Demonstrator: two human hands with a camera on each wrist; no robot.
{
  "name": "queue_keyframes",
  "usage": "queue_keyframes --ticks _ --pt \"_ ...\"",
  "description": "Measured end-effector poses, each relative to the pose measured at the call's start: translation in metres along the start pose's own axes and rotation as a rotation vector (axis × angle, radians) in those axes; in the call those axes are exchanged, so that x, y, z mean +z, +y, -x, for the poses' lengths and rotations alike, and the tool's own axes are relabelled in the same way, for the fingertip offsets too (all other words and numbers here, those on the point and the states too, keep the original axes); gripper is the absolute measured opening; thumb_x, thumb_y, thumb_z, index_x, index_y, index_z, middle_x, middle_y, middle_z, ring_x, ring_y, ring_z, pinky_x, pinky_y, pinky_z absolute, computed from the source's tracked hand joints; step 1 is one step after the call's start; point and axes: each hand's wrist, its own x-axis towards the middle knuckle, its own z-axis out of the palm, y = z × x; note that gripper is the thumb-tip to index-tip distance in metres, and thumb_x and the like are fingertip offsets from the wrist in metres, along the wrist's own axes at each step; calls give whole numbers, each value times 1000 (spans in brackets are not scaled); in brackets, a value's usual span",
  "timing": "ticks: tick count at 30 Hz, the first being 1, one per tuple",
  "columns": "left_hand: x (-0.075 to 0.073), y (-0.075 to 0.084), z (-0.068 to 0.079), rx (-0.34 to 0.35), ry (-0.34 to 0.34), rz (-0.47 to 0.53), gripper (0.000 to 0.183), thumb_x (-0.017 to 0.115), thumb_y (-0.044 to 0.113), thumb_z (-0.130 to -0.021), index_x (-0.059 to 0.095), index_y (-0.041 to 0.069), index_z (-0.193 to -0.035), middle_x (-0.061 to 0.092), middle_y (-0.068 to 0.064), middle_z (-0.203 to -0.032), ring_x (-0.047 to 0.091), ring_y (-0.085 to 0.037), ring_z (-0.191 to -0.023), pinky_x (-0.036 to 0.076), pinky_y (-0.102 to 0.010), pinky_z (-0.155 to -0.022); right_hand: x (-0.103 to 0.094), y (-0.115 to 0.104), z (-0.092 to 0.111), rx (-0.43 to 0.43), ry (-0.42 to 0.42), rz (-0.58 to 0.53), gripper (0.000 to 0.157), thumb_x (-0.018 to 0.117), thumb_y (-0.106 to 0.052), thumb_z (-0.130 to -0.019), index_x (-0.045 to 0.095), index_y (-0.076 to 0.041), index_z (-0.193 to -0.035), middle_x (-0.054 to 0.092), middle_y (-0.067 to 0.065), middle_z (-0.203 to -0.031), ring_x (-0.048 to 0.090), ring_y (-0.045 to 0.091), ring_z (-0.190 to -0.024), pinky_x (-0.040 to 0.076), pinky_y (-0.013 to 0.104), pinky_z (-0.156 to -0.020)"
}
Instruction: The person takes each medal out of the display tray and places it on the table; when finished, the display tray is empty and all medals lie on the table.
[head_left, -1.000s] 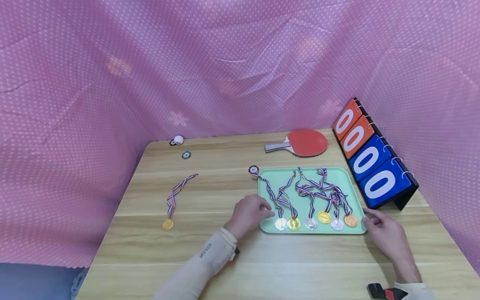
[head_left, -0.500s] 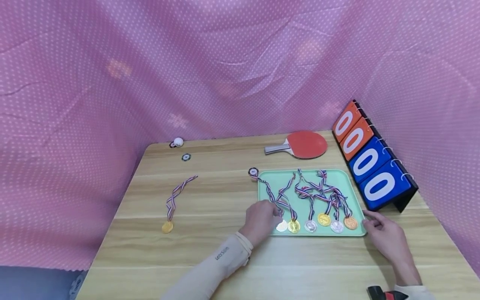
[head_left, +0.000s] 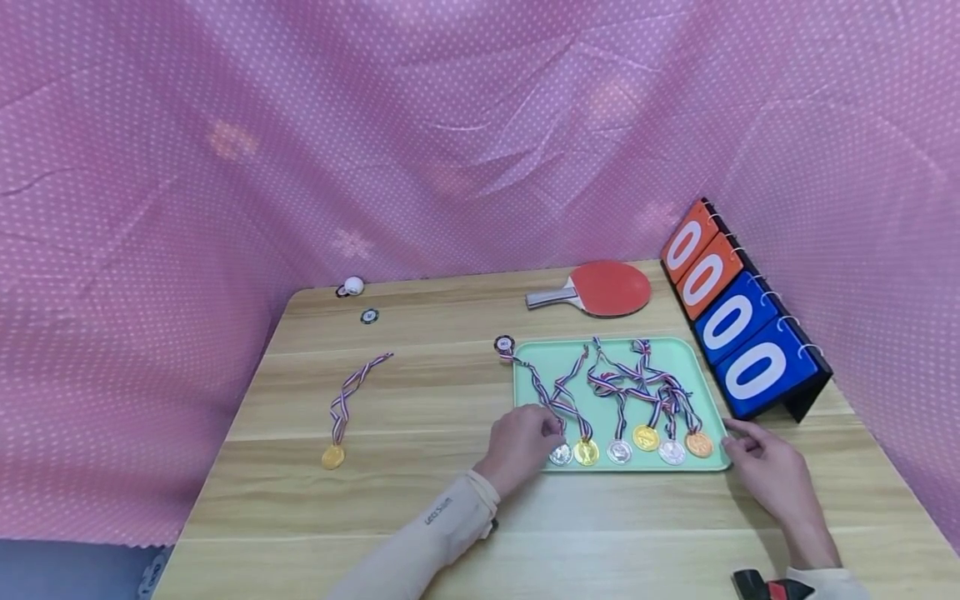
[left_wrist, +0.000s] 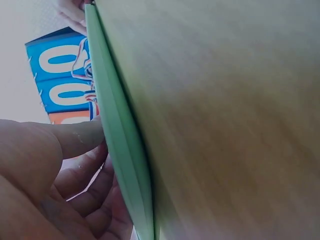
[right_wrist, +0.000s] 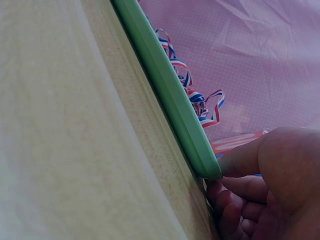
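A mint-green tray [head_left: 681,357] bears a row of gold, silver and bronze medals with striped ribbons. At its front left, my left hand [head_left: 519,446] pinches the leftmost silver medal [head_left: 560,454] near its ribbon end; the fingertips are partly hidden. In the left wrist view the thumb and curled fingers are past the tray's rim. My right hand [head_left: 776,475] holds the tray's front right corner, its thumb against the rim in the right wrist view. A gold medal [head_left: 587,452] lies just right of the silver one.
On the table's left lies another gold medal [head_left: 333,456] with its ribbon. Behind the tray are a red table tennis bat [head_left: 611,288], poker chips [head_left: 370,317] and a white ball [head_left: 354,286]. A flip scoreboard [head_left: 735,321] stands close at the tray's right.
My left hand has moved right, from the tray's left edge onto the leftmost silver medal, whose face has turned from bright to darker. My right hand stays at the corner.
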Motion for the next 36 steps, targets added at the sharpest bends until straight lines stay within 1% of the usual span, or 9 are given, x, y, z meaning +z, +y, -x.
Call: queue_keyframes --ticks 2,5,12,18,20,24,27,33,36 --pt "-2 -1 1 -6 -6 27 5 77 24 -83 72 24 -83 68 14 -78 55 -1 -68 43 -20 -64 0 0 0 1 2 -3 44 56 -35 -97 60 -6 -130 67 12 -97 50 0 -68 37 23 -57" --pt "-5 -2 0 -26 -17 96 6 77 24 -82 71 24 -81 67 14 -75 55 -1 -68 44 -21 -65 1 0 0 1 6 -9 44 56 -34 -97 60 -6 -130 66 12 -96 50 0 -67 37 23 -56" --pt "-12 -8 -2 -108 -74 323 9 78 22 -80 71 25 -80 67 13 -76 61 -4 -72 51 -22 -68 2 0 0 -13 4 -8 44 56 -34 -97 60 -5 -130 67 12 -97 50 -1 -67 38 23 -57" --pt "-23 -13 -4 -133 -115 446 10 79 19 -80 74 23 -88 72 8 -79 67 -7 -74 54 -24 -71 1 -1 0 -7 3 -15 44 56 -34 -97 60 -5 -131 67 13 -97 49 -2 -67 38 23 -57" --pt "-27 -14 -5 -141 -118 470 10 79 22 -80 75 24 -90 73 9 -83 67 -6 -77 54 -24 -74 0 -1 1 -2 2 -12 44 56 -33 -97 59 -5 -131 67 13 -97 50 -1 -67 37 23 -57" --pt "-35 -17 -6 -159 -92 508 9 77 30 -82 75 25 -90 73 10 -91 67 -6 -85 54 -25 -80 -1 -1 2 8 -1 1 44 56 -32 -97 59 -4 -131 67 13 -97 50 2 -67 37 23 -57" --pt "-44 -18 -5 -176 -60 519 10 76 34 -82 74 27 -90 73 10 -92 66 -8 -88 54 -27 -81 -1 -2 2 16 -3 4 44 55 -32 -97 59 -4 -131 67 13 -97 51 3 -68 37 23 -57" --pt "-63 -18 -7 -212 -6 528 11 76 33 -83 73 26 -92 73 8 -92 66 -10 -86 54 -28 -78 0 -2 0 23 -3 10 43 54 -31 -97 59 -4 -131 67 14 -97 53 7 -70 37 23 -59" --pt "-75 -19 -11 -199 32 523 11 76 31 -84 73 24 -93 73 6 -92 67 -11 -85 54 -28 -77 0 -2 0 19 -3 13 43 54 -30 -97 60 -4 -130 68 14 -97 53 8 -71 36 23 -59"
